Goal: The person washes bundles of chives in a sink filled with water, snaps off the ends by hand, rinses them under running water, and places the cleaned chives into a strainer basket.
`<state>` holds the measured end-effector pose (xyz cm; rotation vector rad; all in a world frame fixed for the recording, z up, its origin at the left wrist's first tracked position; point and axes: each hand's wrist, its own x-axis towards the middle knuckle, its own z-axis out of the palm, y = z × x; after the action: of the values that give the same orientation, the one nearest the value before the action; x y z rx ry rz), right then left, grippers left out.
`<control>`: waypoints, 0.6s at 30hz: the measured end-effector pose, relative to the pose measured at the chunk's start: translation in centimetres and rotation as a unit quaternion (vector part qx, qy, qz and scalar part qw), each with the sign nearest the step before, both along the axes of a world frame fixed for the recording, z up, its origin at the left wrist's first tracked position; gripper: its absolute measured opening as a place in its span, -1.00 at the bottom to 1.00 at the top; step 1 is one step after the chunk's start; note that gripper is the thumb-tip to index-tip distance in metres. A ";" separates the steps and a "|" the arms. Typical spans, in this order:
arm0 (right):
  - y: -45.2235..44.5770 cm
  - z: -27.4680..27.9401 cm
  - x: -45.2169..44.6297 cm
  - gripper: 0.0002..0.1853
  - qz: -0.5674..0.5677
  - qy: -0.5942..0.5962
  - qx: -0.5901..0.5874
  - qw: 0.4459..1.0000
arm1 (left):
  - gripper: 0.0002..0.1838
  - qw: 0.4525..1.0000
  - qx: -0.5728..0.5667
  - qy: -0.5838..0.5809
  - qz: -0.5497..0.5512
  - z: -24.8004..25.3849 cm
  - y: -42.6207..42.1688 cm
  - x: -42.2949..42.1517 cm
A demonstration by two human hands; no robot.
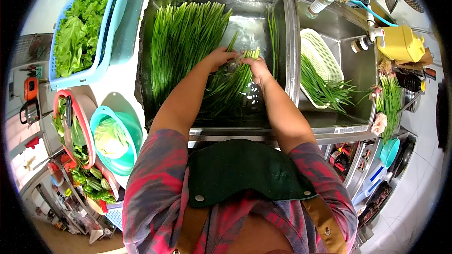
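R hand (259, 69): gripping bunch of green stalks (239, 83) nr pale ends (254, 53)
L hand (223, 58): pinching a few, apparently
Bunch: trailing in lg sink basin (281, 33)
Feel: prob. being light, bendy, slippery, bruising easily; firm ends offering best hold

stalks (186, 42) in the left basin (249, 24), more stalks (325, 87) across a basket (320, 49) in the right basin (353, 63), lettuce (80, 30) left of both
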<state>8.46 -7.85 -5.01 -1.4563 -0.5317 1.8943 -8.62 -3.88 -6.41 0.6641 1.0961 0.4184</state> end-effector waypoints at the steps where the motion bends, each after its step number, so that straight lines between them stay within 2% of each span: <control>1: 0.0 -0.6 0.1 -0.57 -0.012 0.031 -0.007 0.999 | -0.74 0.999 -0.006 0.022 0.041 1.4 -0.2 0.3; 2: 0.4 -1.6 0.3 -0.31 -0.027 0.025 -0.068 0.997 | -0.72 0.996 -0.012 0.043 0.083 2.1 -0.3 0.4; 5: 0.4 2.2 0.0 -0.15 -0.056 -0.119 -0.122 0.984 | -0.71 0.994 0.090 0.059 0.011 -0.7 -0.4 0.2; 8: 0.1 -1.0 0.5 -0.15 -0.021 -0.050 -0.055 0.997 | -0.75 0.975 0.198 0.066 -0.072 -0.1 -1.3 0.4; 9: 0.1 -0.9 0.4 -0.16 -0.008 -0.032 -0.030 0.999 | -0.76 0.977 0.197 0.067 -0.052 -0.6 -1.4 0.6; 10: -0.2 0.3 0.0 -0.21 -0.021 -0.009 0.013 1.000 | -0.78 0.978 0.196 0.069 -0.033 -1.2 -1.6 0.9; 11: 0.0 -0.6 0.3 -0.25 -0.017 -0.032 0.003 0.999 | -0.79 0.978 0.195 0.071 -0.013 -1.7 -1.6 1.1; 12: 0.2 -2.3 0.6 -0.29 -0.013 -0.054 -0.008 0.998 | -0.76 0.978 0.182 0.089 -0.050 -0.9 -1.4 1.0; 13: 0.4 -1.6 0.4 -0.34 -0.009 -0.076 -0.018 0.997 | -0.73 0.976 0.169 0.106 -0.088 0.8 -1.0 0.7; 14: 0.2 -0.8 0.5 -0.47 -0.006 -0.081 -0.014 0.997 | -0.70 0.972 0.155 0.123 -0.125 1.7 -0.8 0.4; 17: 0.4 -1.6 0.4 -0.63 -0.034 -0.046 -0.018 0.998 | -0.67 0.993 0.066 0.086 -0.035 0.6 -0.5 -0.3; 18: 0.2 -0.1 0.2 -0.72 -0.034 -0.054 -0.012 0.998 | -0.67 0.993 0.077 0.080 -0.044 0.0 -0.4 -0.6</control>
<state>8.70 -7.65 -5.13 -1.5800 -0.5033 1.7826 -9.22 -4.26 -6.38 0.8911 1.1898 0.3806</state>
